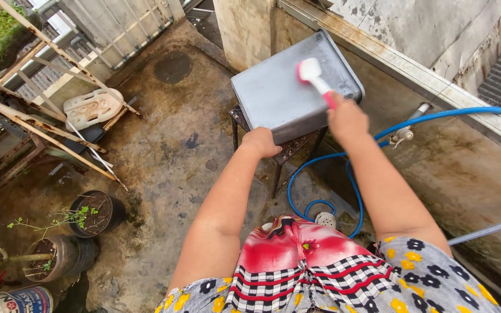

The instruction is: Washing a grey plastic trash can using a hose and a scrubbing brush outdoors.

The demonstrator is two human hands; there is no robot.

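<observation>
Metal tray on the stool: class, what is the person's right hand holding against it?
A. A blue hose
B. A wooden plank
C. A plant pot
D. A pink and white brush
D: the right hand grips a brush whose pink and white head rests on the metal tray, while the left hand holds the tray's near edge.

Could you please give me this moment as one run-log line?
left hand: grips near edge of metal tray | right hand: holds pink brush on tray | stool beneath
</observation>
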